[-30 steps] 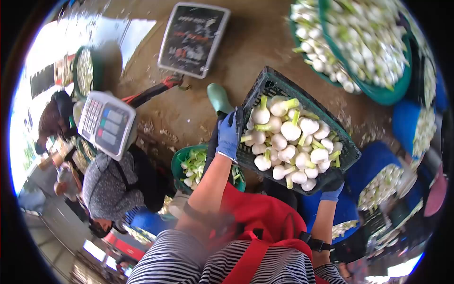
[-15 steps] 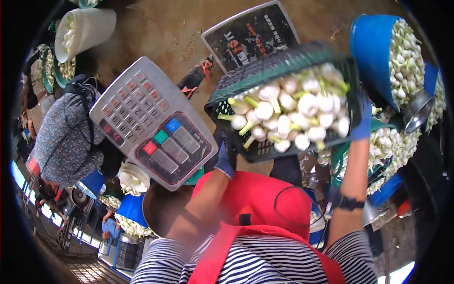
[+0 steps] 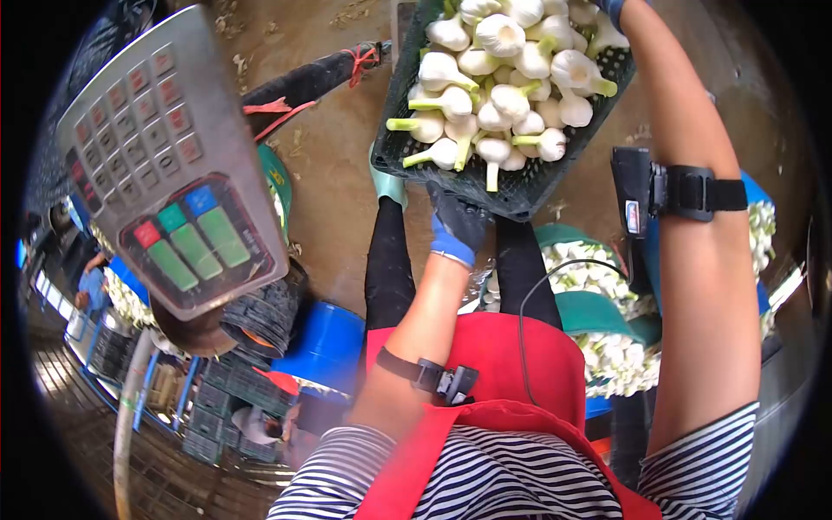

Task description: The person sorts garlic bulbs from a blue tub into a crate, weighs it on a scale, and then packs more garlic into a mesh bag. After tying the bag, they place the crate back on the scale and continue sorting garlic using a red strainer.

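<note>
A black plastic crate [image 3: 520,201] full of white garlic bulbs [image 3: 511,102] with green stems is at the top centre. My left hand [image 3: 455,224], in a dark and blue glove, holds the crate's near edge from below. My right hand [image 3: 614,7], gloved in blue, is at the crate's far right corner and partly cut off by the frame's top. The scale's display and keypad panel [image 3: 173,165] stands to the left, its small screens lit green. The scale's platform is hidden behind the crate.
A dark post [image 3: 303,91] with red ties runs from the panel toward the crate. Blue tub [image 3: 322,345] at lower left. Green baskets [image 3: 589,314] of garlic at right. Stacked black crates [image 3: 217,407] and a person in blue [image 3: 92,284] farther left.
The crate has moved up and away from my body, now less tilted. My arms reach farther forward. The view has shifted, and the scale's platform is now covered.
</note>
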The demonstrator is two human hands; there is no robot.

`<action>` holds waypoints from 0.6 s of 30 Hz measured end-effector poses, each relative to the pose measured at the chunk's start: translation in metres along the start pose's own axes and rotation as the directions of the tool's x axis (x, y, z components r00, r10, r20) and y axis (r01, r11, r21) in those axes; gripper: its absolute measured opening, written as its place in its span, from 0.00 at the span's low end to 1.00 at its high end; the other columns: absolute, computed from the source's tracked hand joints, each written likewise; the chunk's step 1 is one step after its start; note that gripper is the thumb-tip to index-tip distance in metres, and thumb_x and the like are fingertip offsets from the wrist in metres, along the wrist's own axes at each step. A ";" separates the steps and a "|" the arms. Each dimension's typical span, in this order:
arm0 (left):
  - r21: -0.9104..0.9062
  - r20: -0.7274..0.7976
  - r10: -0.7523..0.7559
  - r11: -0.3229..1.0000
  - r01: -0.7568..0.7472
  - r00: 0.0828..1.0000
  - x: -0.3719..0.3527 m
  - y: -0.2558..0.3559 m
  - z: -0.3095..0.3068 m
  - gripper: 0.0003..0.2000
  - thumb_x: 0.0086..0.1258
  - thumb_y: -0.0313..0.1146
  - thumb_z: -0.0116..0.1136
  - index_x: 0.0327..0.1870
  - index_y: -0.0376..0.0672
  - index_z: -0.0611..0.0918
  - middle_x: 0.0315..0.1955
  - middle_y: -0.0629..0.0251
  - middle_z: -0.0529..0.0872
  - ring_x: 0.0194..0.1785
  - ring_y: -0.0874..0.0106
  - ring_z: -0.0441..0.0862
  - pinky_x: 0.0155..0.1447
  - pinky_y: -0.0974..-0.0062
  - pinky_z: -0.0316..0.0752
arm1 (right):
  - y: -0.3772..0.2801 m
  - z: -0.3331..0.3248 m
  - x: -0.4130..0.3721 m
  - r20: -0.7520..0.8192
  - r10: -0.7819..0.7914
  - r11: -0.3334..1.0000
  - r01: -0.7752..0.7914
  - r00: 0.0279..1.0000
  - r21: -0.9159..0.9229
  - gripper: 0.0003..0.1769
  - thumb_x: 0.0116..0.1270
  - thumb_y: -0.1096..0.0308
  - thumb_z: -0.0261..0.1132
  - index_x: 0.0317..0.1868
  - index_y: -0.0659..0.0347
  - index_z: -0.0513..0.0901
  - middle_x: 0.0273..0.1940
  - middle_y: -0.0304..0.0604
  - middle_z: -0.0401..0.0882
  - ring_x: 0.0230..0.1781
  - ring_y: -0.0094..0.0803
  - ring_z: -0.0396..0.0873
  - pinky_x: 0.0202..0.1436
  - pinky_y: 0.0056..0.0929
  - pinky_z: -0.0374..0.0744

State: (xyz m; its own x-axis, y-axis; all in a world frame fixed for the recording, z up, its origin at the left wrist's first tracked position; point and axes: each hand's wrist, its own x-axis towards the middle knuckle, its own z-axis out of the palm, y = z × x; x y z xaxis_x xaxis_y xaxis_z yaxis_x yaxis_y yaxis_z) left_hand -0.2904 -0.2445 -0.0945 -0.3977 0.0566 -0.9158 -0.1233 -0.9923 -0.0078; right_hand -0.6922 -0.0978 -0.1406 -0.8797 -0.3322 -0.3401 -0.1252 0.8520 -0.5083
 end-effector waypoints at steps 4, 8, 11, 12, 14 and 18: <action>0.419 -0.317 0.031 0.901 0.111 0.948 -0.021 0.018 -0.007 0.33 0.70 0.61 0.44 0.71 0.53 0.61 0.70 0.63 0.62 0.72 0.62 0.58 0.72 0.58 0.54 | -0.001 0.003 -0.028 -0.393 -0.124 0.925 0.249 0.911 0.286 0.24 0.62 0.59 0.62 0.55 0.64 0.76 0.49 0.56 0.80 0.51 0.43 0.78 0.54 0.37 0.74; 0.685 -0.141 0.279 0.720 -0.110 0.950 -0.051 0.017 -0.062 0.30 0.72 0.52 0.49 0.72 0.55 0.60 0.70 0.69 0.61 0.72 0.62 0.58 0.71 0.58 0.53 | 0.010 -0.031 -0.154 -0.255 0.099 0.824 0.065 0.962 0.563 0.27 0.65 0.68 0.60 0.63 0.69 0.69 0.62 0.52 0.72 0.64 0.39 0.69 0.68 0.34 0.64; 0.371 -0.281 0.265 0.916 -0.150 0.923 -0.073 0.035 -0.038 0.26 0.73 0.46 0.50 0.71 0.54 0.62 0.66 0.72 0.68 0.67 0.66 0.65 0.68 0.64 0.59 | 0.073 -0.006 -0.237 0.009 0.376 0.708 -0.294 0.927 0.642 0.32 0.66 0.69 0.61 0.68 0.70 0.62 0.68 0.55 0.62 0.69 0.41 0.61 0.71 0.37 0.60; 0.326 -0.169 0.282 0.920 -0.216 0.944 -0.068 0.037 -0.054 0.27 0.72 0.45 0.51 0.70 0.53 0.63 0.64 0.71 0.70 0.65 0.68 0.67 0.67 0.68 0.60 | 0.077 -0.004 -0.263 0.050 0.434 0.679 -0.363 0.900 0.638 0.32 0.65 0.70 0.62 0.67 0.71 0.62 0.67 0.55 0.63 0.68 0.41 0.62 0.70 0.37 0.61; 0.627 -0.133 0.387 0.746 -0.225 0.913 -0.080 0.041 -0.028 0.26 0.71 0.44 0.54 0.69 0.51 0.64 0.61 0.69 0.71 0.62 0.72 0.69 0.63 0.73 0.63 | 0.083 0.002 -0.300 0.137 0.445 0.645 -0.423 0.885 0.637 0.33 0.64 0.71 0.63 0.68 0.68 0.63 0.67 0.53 0.64 0.67 0.41 0.63 0.69 0.36 0.63; 0.664 -0.195 0.269 0.744 -0.074 0.943 -0.091 0.058 0.004 0.26 0.72 0.41 0.54 0.68 0.49 0.65 0.61 0.67 0.71 0.60 0.73 0.69 0.60 0.72 0.65 | 0.042 0.003 -0.323 0.184 0.406 0.689 -0.431 0.895 0.583 0.33 0.63 0.72 0.64 0.68 0.62 0.64 0.66 0.47 0.64 0.65 0.37 0.64 0.65 0.32 0.66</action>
State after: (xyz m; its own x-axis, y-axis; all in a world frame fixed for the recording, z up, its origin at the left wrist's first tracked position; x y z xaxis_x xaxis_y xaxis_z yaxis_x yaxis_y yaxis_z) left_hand -0.2648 -0.3063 -0.0105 -0.2307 -0.2346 -0.9443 -0.6662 -0.6692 0.3290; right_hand -0.4124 0.0445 -0.0547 -0.7542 -0.0264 -0.6561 0.5607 0.4942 -0.6644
